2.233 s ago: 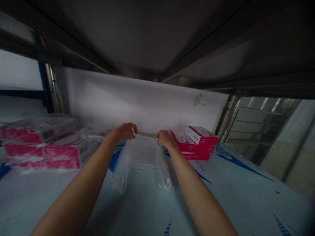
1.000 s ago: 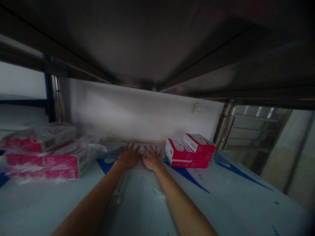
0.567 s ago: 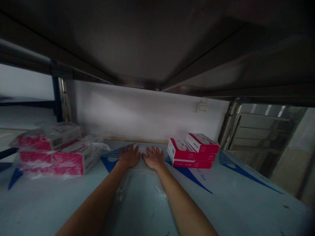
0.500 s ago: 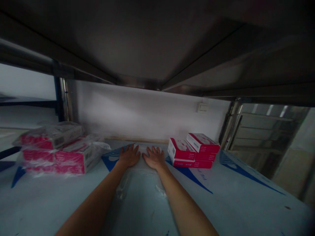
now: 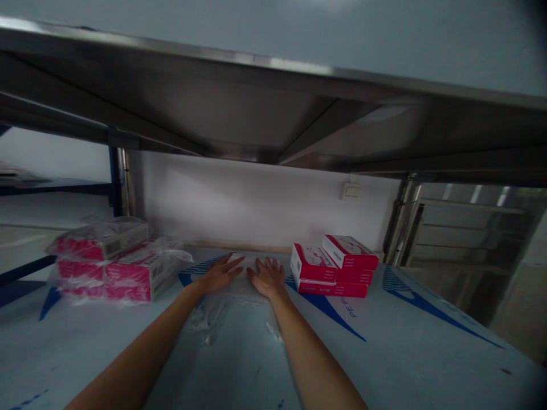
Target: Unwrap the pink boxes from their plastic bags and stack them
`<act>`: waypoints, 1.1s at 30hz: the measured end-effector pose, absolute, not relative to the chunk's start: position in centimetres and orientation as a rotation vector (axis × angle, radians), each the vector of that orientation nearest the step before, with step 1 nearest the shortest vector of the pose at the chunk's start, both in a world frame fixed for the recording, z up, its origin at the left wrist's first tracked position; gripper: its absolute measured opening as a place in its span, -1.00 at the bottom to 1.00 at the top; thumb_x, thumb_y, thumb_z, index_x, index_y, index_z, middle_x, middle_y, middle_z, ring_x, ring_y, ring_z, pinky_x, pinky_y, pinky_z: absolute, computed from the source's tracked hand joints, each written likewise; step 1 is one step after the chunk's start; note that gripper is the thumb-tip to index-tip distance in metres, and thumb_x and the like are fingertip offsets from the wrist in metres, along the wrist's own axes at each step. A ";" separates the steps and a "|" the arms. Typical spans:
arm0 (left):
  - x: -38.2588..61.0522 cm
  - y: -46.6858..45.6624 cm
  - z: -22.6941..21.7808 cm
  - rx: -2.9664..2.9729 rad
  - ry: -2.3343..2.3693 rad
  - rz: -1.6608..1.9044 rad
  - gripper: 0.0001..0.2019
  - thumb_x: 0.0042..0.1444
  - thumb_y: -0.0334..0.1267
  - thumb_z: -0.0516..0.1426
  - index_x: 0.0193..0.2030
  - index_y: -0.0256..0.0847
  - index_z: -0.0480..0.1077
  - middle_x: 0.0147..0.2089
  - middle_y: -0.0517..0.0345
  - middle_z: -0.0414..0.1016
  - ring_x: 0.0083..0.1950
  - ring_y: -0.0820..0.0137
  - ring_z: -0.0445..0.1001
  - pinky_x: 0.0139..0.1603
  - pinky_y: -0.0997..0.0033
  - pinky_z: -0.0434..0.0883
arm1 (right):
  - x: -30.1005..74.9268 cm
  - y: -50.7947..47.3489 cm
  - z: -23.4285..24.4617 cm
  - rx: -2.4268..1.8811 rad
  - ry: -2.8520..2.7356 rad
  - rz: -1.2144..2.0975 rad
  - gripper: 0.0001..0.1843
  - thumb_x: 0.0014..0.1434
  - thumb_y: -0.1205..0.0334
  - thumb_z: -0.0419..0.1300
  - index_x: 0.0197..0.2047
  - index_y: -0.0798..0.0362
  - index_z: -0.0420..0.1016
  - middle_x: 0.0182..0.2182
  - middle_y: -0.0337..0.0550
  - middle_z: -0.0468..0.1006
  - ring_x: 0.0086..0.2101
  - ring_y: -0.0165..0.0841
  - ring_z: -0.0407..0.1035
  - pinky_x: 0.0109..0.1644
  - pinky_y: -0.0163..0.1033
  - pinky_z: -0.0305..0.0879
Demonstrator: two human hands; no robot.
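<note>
Two spread hands, the left hand (image 5: 220, 274) and right hand (image 5: 267, 278), lying flat on a clear plastic bag (image 5: 239, 290); just rightward, stacked red-and-white cartons (image 5: 329, 267) beside blue "PE" lettering (image 5: 351, 309) on white film (image 5: 427, 353).

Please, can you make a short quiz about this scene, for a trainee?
1. True or false: the stack of red-and-white boxes stands to the right of the right hand.
2. What is wrapped in clear film? A: the boxes at the far left of the shelf; B: the stack beside the right hand; C: the small white wall plate.
3. Is the left hand, on the clear plastic, open or closed?

Key: 1 true; 2 A; 3 open.
</note>
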State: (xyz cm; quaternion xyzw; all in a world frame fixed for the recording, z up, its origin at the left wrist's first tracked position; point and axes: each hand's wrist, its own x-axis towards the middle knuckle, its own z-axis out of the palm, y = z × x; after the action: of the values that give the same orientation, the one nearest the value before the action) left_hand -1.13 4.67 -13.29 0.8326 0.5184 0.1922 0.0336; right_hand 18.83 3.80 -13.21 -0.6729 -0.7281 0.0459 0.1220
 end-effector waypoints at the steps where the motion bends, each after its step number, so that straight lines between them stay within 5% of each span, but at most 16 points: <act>1: -1.4 3.9 -12.8 2.550 1.570 0.567 -0.49 0.41 0.05 -0.15 0.44 0.13 0.12 0.48 0.18 0.15 0.50 0.26 0.08 0.44 0.18 0.15 | 18.9 3.8 -13.2 -1.962 -2.126 0.135 -0.20 0.33 -0.34 -0.26 0.46 -0.10 0.09 0.45 0.06 0.02 0.40 0.08 -0.12 0.37 0.24 -0.28; 8: -2.9 -1.4 -10.6 2.341 1.450 0.435 -0.35 0.34 0.27 -0.25 0.50 0.16 -0.08 0.57 0.14 -0.29 0.54 0.09 -0.18 0.47 -0.07 -0.01 | 18.9 3.7 -13.3 -1.946 -2.115 0.135 -0.24 0.33 -0.32 -0.21 0.43 -0.13 0.16 0.44 0.02 0.07 0.39 0.06 -0.11 0.37 0.21 -0.29; 15: -3.8 -1.5 -12.7 2.433 1.467 0.361 -0.35 0.33 0.29 -0.28 0.49 0.19 -0.05 0.56 0.14 -0.13 0.56 0.12 -0.21 0.50 -0.12 -0.16 | 18.7 4.0 -13.5 -1.953 -2.072 0.131 -0.19 0.32 -0.38 -0.33 0.43 -0.16 0.18 0.43 -0.02 0.10 0.40 0.07 -0.14 0.38 0.25 -0.31; 20: -4.7 -0.9 -13.2 2.579 1.458 0.350 -0.40 0.34 0.28 -0.23 0.42 0.23 0.14 0.52 0.10 0.04 0.53 0.07 -0.05 0.47 -0.16 -0.09 | 18.7 4.2 -13.3 -1.971 -2.069 0.139 -0.22 0.33 -0.36 -0.35 0.42 -0.22 0.18 0.41 -0.08 0.16 0.38 0.05 -0.08 0.37 0.27 -0.26; 33: -4.7 -1.5 -12.9 2.602 1.450 0.391 -0.41 0.33 0.27 -0.19 0.40 0.22 0.20 0.49 0.08 0.13 0.50 0.01 0.05 0.45 -0.19 -0.03 | 18.7 3.9 -13.3 -1.953 -2.049 0.132 -0.29 0.36 -0.32 -0.26 0.39 -0.22 0.24 0.41 -0.07 0.16 0.39 0.03 -0.09 0.37 0.27 -0.26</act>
State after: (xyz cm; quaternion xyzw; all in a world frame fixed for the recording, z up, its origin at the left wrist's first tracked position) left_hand -4.68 -1.47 -12.86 0.8641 0.4815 0.1298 0.0685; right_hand 18.72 3.94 -13.29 -0.6811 -0.7145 0.0461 0.1533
